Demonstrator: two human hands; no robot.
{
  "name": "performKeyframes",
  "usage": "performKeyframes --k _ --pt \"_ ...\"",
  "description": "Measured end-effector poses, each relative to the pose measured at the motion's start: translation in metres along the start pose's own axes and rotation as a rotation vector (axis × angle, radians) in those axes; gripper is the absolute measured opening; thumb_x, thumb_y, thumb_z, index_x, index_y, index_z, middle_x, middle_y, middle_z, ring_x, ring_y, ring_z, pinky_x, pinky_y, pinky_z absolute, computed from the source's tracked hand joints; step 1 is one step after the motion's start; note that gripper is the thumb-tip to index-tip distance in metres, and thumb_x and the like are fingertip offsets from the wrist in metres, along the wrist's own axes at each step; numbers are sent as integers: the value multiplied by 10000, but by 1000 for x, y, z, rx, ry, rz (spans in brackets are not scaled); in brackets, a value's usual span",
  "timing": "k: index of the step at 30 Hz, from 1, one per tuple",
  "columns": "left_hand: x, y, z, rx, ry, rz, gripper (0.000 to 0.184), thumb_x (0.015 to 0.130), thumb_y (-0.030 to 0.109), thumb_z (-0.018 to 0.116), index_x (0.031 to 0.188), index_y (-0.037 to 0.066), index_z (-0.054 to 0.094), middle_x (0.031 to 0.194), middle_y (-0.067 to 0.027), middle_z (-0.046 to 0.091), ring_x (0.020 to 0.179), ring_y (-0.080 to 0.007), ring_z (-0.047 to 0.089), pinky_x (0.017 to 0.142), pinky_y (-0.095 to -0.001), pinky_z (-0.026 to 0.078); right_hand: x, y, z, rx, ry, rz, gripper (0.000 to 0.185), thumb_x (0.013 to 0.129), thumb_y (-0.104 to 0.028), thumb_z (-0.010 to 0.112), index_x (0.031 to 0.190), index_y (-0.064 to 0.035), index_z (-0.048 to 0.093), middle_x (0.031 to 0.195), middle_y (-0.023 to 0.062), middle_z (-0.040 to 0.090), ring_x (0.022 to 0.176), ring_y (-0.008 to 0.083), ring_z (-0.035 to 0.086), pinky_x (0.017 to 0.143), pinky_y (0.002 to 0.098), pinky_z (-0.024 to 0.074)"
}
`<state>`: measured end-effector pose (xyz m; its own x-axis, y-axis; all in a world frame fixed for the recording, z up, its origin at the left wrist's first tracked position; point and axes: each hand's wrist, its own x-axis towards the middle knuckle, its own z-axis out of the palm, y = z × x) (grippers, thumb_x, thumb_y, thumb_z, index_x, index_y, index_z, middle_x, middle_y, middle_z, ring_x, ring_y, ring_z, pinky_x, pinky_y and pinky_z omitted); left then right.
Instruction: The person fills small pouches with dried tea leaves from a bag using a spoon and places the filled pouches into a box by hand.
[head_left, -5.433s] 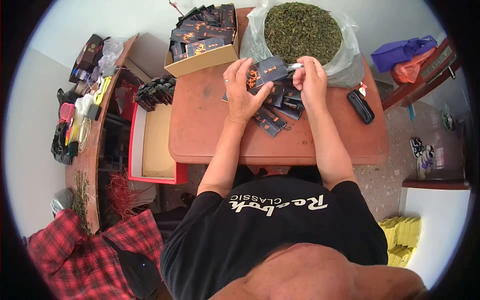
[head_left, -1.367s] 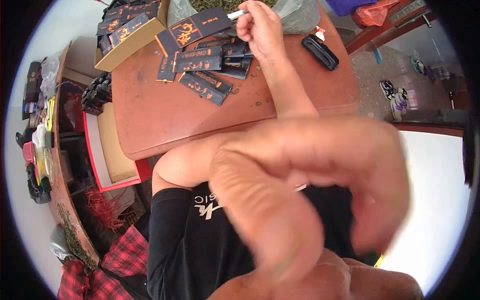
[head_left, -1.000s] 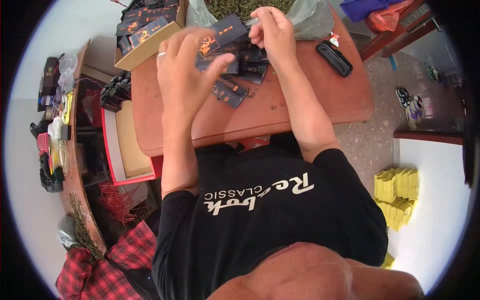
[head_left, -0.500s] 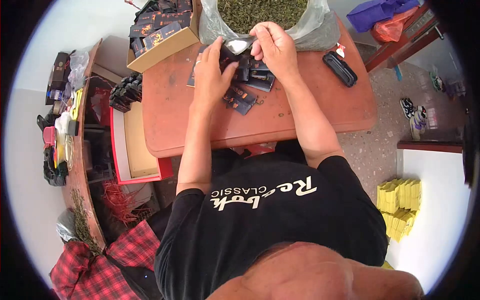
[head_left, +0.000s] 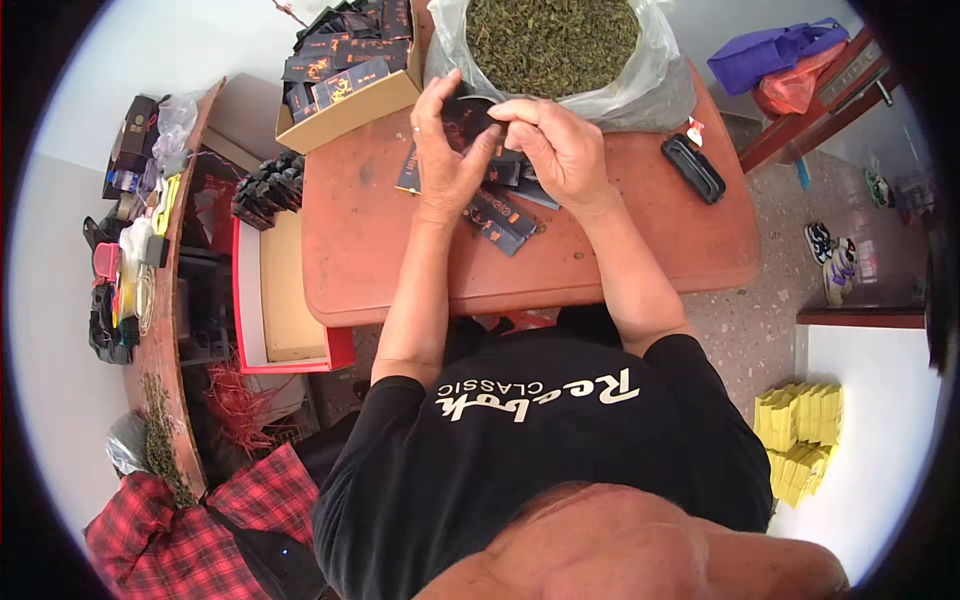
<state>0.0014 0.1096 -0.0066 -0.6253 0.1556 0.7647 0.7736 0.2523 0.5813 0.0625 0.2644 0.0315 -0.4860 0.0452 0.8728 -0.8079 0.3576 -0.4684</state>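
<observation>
My left hand (head_left: 448, 160) holds a small black packet (head_left: 466, 128) between the thumb and the raised fingers, over the far side of the table. Close to its right, my right hand (head_left: 560, 150) is closed in a pinch on a metal spoon at the packet's top; only a thin shiny edge of the spoon shows, and the rest is hidden. Beneath both hands lie several black packets with orange print (head_left: 502, 222). Just beyond them stands a clear plastic bag (head_left: 655, 95) full of dried green leaves (head_left: 552, 45).
A cardboard box (head_left: 350, 112) of black packets sits at the table's back left. On the right lies a black oblong tray (head_left: 693, 168). A red-edged box (head_left: 290, 345) stands left of the table (head_left: 400, 285). Yellow packs (head_left: 798, 425) are stacked on the right.
The view has shifted, so the table sits lower and further right. My right hand has come down, and the bright spoon bowl seen before now shows only as an edge.
</observation>
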Motion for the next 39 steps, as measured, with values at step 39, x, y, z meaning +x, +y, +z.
performKeyframes --k 39 --pt "-5 -18 -12 69 92 -94 618 723 114 834 1300 105 614 1282 -103 629 1209 -271 559 1046 -390 443 69 4 6 -368 -253 143 254 1037 -268 511 961 -71 653 670 129 625 638 303 675 589 389 515"
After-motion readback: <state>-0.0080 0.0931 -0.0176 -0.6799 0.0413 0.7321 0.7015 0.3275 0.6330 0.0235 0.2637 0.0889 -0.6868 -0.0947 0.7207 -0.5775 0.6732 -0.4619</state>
